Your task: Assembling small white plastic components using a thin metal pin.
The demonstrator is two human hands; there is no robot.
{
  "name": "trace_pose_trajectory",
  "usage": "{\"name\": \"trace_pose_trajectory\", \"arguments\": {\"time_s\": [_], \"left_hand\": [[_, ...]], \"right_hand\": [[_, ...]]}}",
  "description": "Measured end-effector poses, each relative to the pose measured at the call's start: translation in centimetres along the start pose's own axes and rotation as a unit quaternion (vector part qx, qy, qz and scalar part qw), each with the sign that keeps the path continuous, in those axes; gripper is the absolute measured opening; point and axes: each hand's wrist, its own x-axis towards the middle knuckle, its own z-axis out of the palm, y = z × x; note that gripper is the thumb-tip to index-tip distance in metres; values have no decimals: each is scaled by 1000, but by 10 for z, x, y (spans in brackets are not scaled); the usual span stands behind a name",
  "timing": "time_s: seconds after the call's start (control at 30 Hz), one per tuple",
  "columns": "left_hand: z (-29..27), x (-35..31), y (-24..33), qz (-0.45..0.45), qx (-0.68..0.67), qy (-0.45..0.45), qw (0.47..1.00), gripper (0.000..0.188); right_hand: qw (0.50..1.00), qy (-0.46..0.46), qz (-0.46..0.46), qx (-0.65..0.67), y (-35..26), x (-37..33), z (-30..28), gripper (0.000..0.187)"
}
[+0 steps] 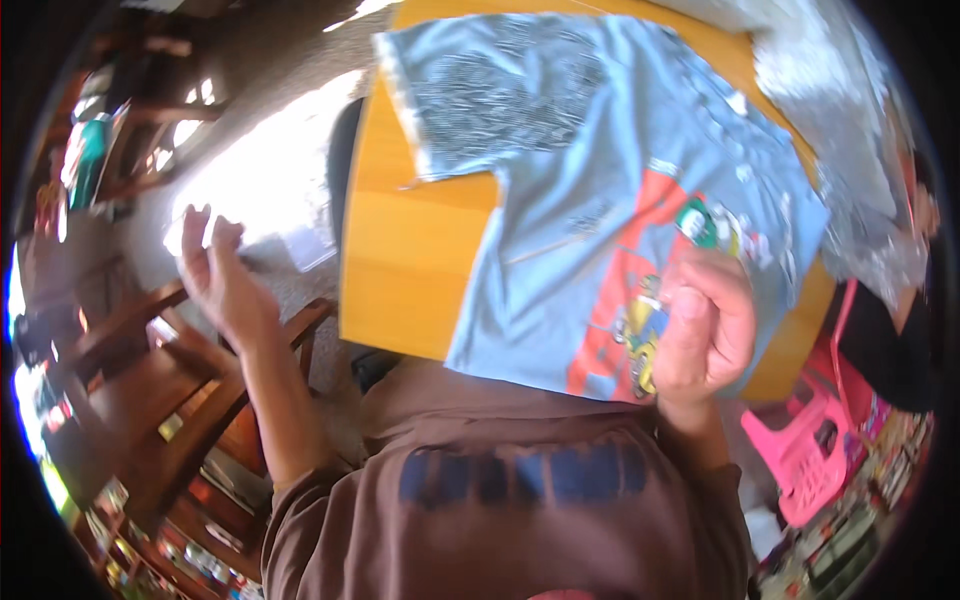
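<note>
A light blue short-sleeved shirt (540,210) lies spread across a yellow-orange table (410,260). Its front carries a red print with small cartoon figures, and a patch of dark scribble-like lines covers the sleeve at the far left. My right hand (705,325) is held above the printed part, its fingers curled in with the thumb pressed against them. Whatever may be in that grip is too small or hidden to make out. Out past the table's left edge, my left hand (225,285) is raised with fingers apart, holding nothing and slightly blurred.
Clear plastic sheeting (850,150) is bunched along the table's right side. Beyond the right corner stands a pink plastic stool (810,460), near a dark-clothed person (885,350) at the rim. Wooden furniture (170,400) fills the left, close to my left forearm.
</note>
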Motion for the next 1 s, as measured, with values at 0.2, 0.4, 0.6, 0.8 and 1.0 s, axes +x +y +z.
{"name": "trace_pose_trajectory", "arguments": {"time_s": [0.2, 0.4, 0.6, 0.8, 1.0], "left_hand": [[72, -61, 68, 146, 84, -206, 964, 16], [127, -96, 87, 282, 86, -455, 840, 26], [183, -111, 112, 351, 82, -556, 749, 27], [229, -122, 108, 400, 84, -583, 702, 19], [277, -131, 98, 439, 122, -574, 680, 14]], "right_hand": [[991, 115, -62, 11, 2, 4, -21, 16], [975, 193, -102, 33, 2, 1, -58, 21], [957, 267, -87, 65, 10, -6, -75, 21], [962, 264, -33, 56, 13, -10, -74, 24], [963, 261, -29, 54, 15, -9, -78, 22]]}}
